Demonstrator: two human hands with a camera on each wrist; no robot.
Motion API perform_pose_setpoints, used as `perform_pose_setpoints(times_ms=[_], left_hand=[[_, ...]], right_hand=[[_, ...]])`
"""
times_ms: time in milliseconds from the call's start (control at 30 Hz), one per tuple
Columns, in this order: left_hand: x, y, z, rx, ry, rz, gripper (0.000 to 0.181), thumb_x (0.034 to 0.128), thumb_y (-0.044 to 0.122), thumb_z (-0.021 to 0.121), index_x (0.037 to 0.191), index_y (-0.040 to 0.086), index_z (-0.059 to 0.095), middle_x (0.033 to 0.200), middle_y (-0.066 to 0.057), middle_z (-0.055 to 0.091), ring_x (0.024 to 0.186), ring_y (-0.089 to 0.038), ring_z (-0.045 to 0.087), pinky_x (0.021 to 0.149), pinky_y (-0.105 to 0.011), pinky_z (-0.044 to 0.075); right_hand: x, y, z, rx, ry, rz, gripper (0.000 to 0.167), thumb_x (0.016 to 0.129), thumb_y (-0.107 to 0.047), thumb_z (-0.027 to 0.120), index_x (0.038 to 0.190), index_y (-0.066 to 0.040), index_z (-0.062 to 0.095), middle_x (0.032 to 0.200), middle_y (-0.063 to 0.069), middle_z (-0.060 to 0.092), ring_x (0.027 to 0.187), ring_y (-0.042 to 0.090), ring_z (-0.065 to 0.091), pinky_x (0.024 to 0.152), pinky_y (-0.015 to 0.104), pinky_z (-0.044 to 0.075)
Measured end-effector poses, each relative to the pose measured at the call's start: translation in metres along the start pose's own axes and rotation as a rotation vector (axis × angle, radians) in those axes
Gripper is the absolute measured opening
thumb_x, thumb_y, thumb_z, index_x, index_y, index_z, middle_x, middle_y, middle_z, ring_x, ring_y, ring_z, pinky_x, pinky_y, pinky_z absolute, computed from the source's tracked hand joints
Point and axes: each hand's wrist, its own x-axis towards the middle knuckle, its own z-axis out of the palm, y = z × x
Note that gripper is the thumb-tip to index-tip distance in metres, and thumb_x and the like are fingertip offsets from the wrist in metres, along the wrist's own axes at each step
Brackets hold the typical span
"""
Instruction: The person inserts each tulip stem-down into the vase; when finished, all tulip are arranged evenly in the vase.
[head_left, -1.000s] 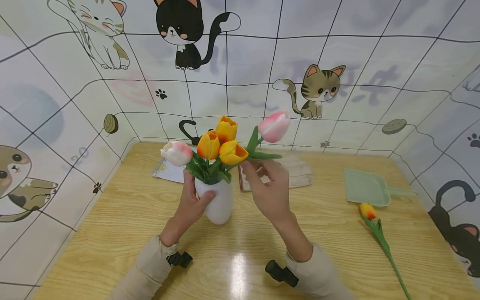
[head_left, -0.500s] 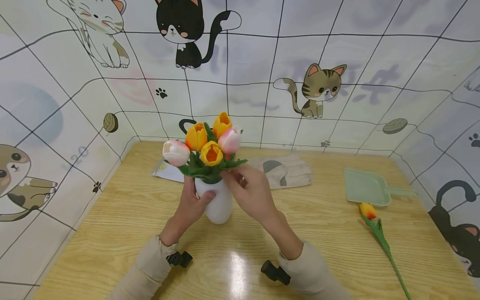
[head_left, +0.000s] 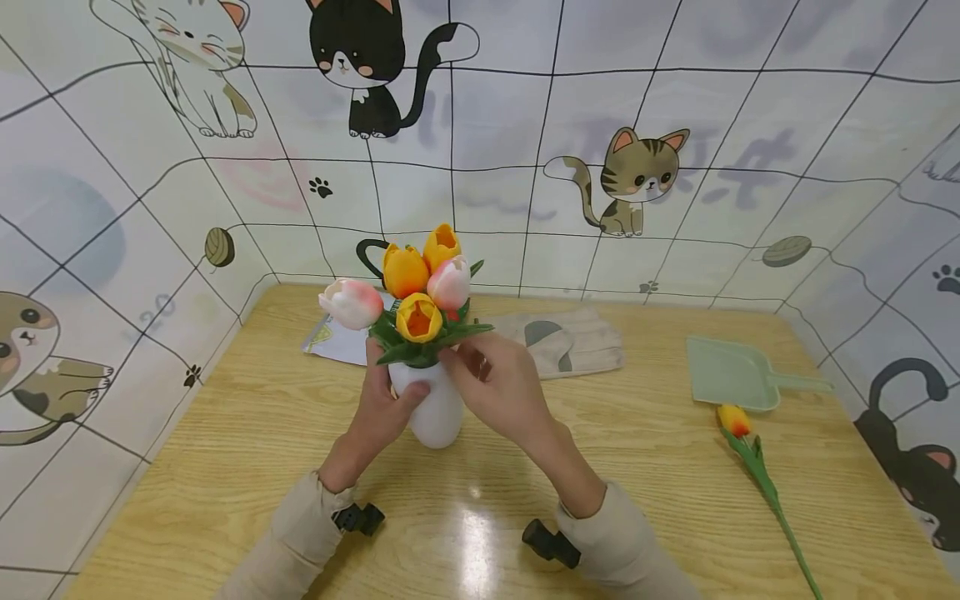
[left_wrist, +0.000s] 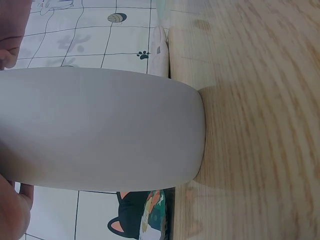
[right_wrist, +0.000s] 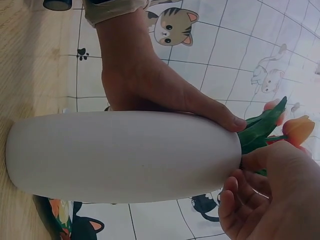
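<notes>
A white vase (head_left: 438,414) stands upright on the wooden table; its base meets the tabletop in the left wrist view. My left hand (head_left: 380,410) grips the vase from the left, thumb across its front. Out of its mouth rise several tulips: yellow-orange tulips (head_left: 418,318), a pale pink tulip (head_left: 351,302) leaning left, and a pink tulip (head_left: 450,284) on the right. At the rim, my right hand (head_left: 506,387) pinches the pink tulip low among the green leaves. The pinched stem is mostly hidden by fingers (right_wrist: 255,159) in the right wrist view.
A loose orange-red tulip (head_left: 735,422) lies at the right, its green stem running toward the front edge. Behind it rests a pale green dustpan (head_left: 727,375). A beige cloth (head_left: 588,343) and a printed packet (head_left: 333,342) lie behind the vase, before the cat-print wall covering.
My right hand has moved left to the vase mouth, bringing the pink tulip down among the others. The tulip heads have shifted slightly. My left hand keeps its hold on the vase.
</notes>
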Motion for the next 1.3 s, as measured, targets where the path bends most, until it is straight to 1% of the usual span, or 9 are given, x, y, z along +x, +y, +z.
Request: perform_pose_setpoints(times_ms=[133,300,500,600,667,733,833,1067,1300], left_hand=[[0.0,0.0,0.0,0.011,-0.001,0.004,0.076,0.085,0.063,0.064,0.136,0.02,0.028,0.139,0.002,0.042,0.125,-0.013,0.047,0.1,-0.022,0.044],[0.0,-0.002,0.001,0.001,-0.001,0.017,0.075,0.0862,0.061,0.065,0.137,0.019,0.027,0.139,0.001,0.042,0.126,-0.014,0.046,0.102,-0.022,0.043],[0.001,-0.002,0.003,-0.006,-0.03,0.005,0.074,0.0887,0.059,0.064,0.137,0.017,0.026,0.14,0.001,0.039,0.128,-0.015,0.045,0.105,-0.025,0.041],[0.001,-0.001,0.003,-0.003,-0.028,0.005,0.072,0.0892,0.059,0.064,0.136,0.018,0.027,0.14,0.001,0.039,0.128,-0.015,0.045,0.104,-0.026,0.041],[0.001,-0.001,0.002,-0.002,-0.021,0.004,0.072,0.0891,0.058,0.065,0.136,0.02,0.027,0.14,0.001,0.04,0.128,-0.015,0.045,0.104,-0.025,0.042],[0.001,0.0,0.001,0.002,-0.015,-0.001,0.07,0.089,0.058,0.066,0.135,0.021,0.027,0.139,0.001,0.041,0.128,-0.014,0.046,0.103,-0.025,0.042],[0.001,0.0,0.0,-0.002,-0.013,-0.006,0.069,0.0897,0.056,0.066,0.135,0.021,0.027,0.14,0.001,0.04,0.128,-0.015,0.045,0.104,-0.025,0.042],[0.002,0.001,0.0,0.005,-0.016,-0.002,0.073,0.0898,0.057,0.065,0.135,0.014,0.027,0.14,-0.001,0.04,0.128,-0.016,0.045,0.105,-0.026,0.04],[0.001,0.003,0.0,0.009,-0.012,-0.003,0.073,0.0888,0.059,0.065,0.136,0.018,0.027,0.14,0.0,0.039,0.128,-0.016,0.044,0.105,-0.025,0.04]], right_hand=[[-0.001,0.0,-0.002,-0.014,-0.004,0.032,0.007,0.093,-0.011,0.062,0.092,-0.012,0.069,0.071,-0.001,0.059,0.061,0.01,0.049,0.053,0.024,0.043],[-0.003,0.002,-0.008,-0.004,0.001,0.07,0.014,0.094,-0.009,0.06,0.1,-0.012,0.071,0.074,0.0,0.062,0.065,0.01,0.053,0.055,0.024,0.047],[-0.01,0.008,-0.016,-0.007,0.014,0.11,0.013,0.094,-0.009,0.064,0.103,-0.012,0.072,0.072,-0.002,0.064,0.064,0.009,0.055,0.057,0.025,0.049],[-0.013,0.011,-0.02,-0.023,0.0,0.114,0.007,0.095,-0.012,0.064,0.097,-0.012,0.07,0.072,-0.004,0.066,0.065,0.008,0.056,0.058,0.025,0.05],[-0.014,0.014,-0.024,-0.037,-0.011,0.11,0.006,0.096,-0.013,0.064,0.094,-0.013,0.07,0.072,-0.005,0.066,0.065,0.007,0.056,0.058,0.025,0.05],[-0.016,0.017,-0.028,-0.06,-0.018,0.112,0.007,0.097,-0.015,0.064,0.092,-0.015,0.069,0.071,-0.006,0.065,0.065,0.005,0.056,0.058,0.024,0.049],[-0.022,0.023,-0.039,-0.104,-0.011,0.115,0.006,0.096,-0.016,0.065,0.097,-0.017,0.071,0.071,-0.008,0.063,0.065,0.004,0.055,0.058,0.024,0.048],[-0.042,0.043,-0.074,-0.253,0.03,0.127,0.006,0.096,-0.014,0.066,0.098,-0.016,0.071,0.07,-0.011,0.061,0.064,0.002,0.054,0.059,0.022,0.047],[-0.062,0.057,-0.101,-0.374,0.01,0.17,0.006,0.096,-0.018,0.066,0.099,-0.015,0.071,0.071,-0.013,0.062,0.065,0.0,0.054,0.06,0.022,0.048]])
